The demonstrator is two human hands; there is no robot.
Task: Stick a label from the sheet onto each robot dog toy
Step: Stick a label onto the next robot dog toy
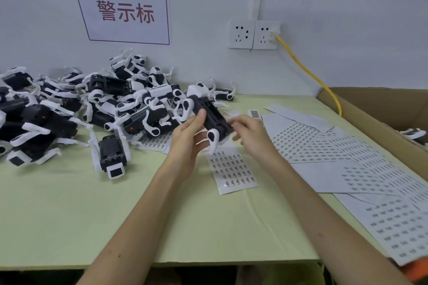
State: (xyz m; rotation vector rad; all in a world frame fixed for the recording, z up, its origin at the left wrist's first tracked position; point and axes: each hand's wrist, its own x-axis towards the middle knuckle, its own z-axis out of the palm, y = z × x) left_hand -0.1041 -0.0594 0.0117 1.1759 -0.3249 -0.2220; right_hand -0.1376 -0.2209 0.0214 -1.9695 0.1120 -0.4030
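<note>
My left hand [190, 136] grips a black-and-white robot dog toy [210, 114] above the table, belly side up, with its legs sticking out. My right hand [249, 133] is at the toy's near right end, fingers curled against it; motion blur hides whether a label sits between the fingertips. Under the hands lies a label sheet [232, 171] with rows of small printed labels. A big pile of robot dog toys [76, 109] covers the table's left and back.
More label sheets [347, 164] fan out across the right side of the pale green table [92, 215]. An open cardboard box [379, 109] stands at the right edge with a toy inside. A yellow cable [308, 71] runs from the wall socket.
</note>
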